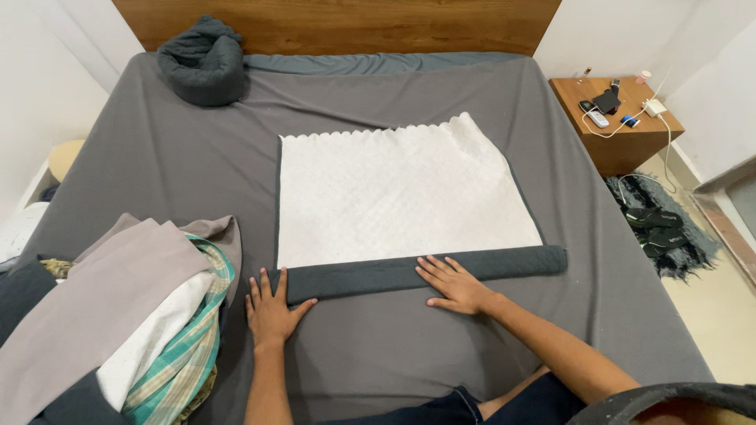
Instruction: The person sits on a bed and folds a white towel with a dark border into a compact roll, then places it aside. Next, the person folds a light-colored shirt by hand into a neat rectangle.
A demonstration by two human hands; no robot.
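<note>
A quilted cloth lies flat on the grey bed sheet (157, 157), its white underside (394, 197) facing up. The near edge is rolled into a dark grey roll (504, 262) that runs across the bed. My left hand (270, 308) rests flat at the roll's left end, fingers spread. My right hand (453, 285) presses on the middle of the roll, fingers spread over it.
A pile of clothes (118, 315) in grey, white and green check sits at the near left. A rolled dark grey bundle (203, 67) lies by the wooden headboard. A wooden bedside table (618, 126) with small devices and cables stands at right, sandals (654, 224) on a mat below.
</note>
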